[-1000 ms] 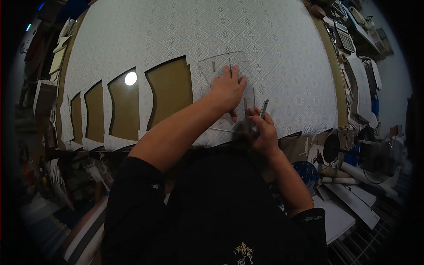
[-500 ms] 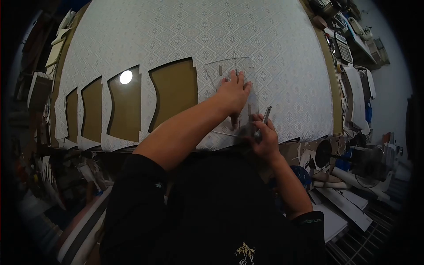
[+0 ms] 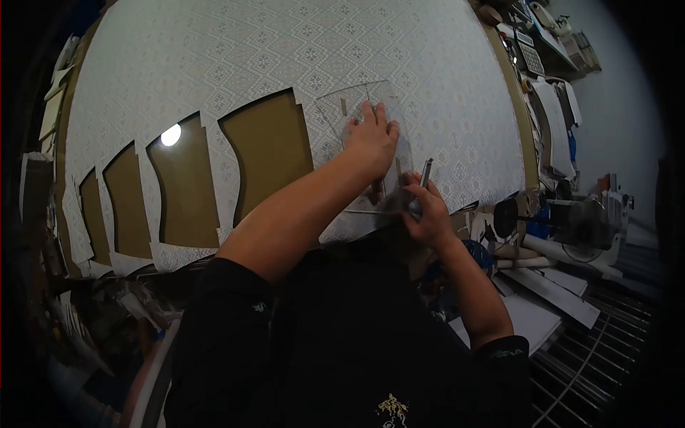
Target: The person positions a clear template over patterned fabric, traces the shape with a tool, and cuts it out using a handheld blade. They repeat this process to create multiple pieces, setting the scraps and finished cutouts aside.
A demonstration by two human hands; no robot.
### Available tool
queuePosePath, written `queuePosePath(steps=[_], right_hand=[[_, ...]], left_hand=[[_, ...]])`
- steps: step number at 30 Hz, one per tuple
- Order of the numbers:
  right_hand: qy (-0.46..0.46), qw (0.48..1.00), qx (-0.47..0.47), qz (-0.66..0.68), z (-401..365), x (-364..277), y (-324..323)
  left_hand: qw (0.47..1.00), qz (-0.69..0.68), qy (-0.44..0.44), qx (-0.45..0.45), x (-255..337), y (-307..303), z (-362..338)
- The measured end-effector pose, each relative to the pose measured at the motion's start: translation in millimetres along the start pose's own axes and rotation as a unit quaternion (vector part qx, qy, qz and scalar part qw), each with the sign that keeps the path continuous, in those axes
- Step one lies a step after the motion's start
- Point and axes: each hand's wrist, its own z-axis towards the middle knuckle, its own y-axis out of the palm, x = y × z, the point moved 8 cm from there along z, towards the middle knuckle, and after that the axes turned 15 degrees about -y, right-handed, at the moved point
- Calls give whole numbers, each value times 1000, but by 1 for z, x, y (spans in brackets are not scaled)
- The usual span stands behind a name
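Note:
White patterned sheet material (image 3: 457, 107) covers the table. Several curved openings are cut in it, showing a brown surface (image 3: 275, 143). A clear template (image 3: 399, 96) lies on the sheet right of the largest opening. My left hand (image 3: 372, 146) presses on the template with its fingers spread. Beside the template's lower right edge, my right hand (image 3: 430, 214) has its fingers wrapped round a slim metallic tool (image 3: 426, 172), whose upper end points up. The tool's lower end is hidden by the fingers.
A calculator (image 3: 530, 57) and rolls lie along the right side. At the lower right are a fan (image 3: 586, 232), white boards (image 3: 524, 317) and a wire rack (image 3: 599, 364). Papers (image 3: 53, 107) are stacked beyond the table's left edge.
The whole view has shifted and turned slightly, so the table appears further left. My left hand stays on the template. My right hand still holds the tool, now a little more upright.

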Motion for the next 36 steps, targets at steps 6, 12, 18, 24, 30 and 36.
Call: queuePosePath(steps=[6,12,18,24,30,36], right_hand=[[0,1000,9,21,-3,4,1],[-36,997,47,45,-13,10,3],[-72,987,116,83,-20,16,-2],[-105,967,73,219,-42,16,-34],[-66,969,39,234,-45,12,-64],[-35,963,67,257,-46,28,-58]], left_hand=[[999,37,-16,-37,1,-8,-5],[997,52,-40,-33,2,-10,-8],[991,106,-63,-46,7,-14,-15],[985,135,-78,-67,11,-13,-12],[983,143,-87,-74,12,-13,-12],[986,113,-94,-74,11,-14,-13]])
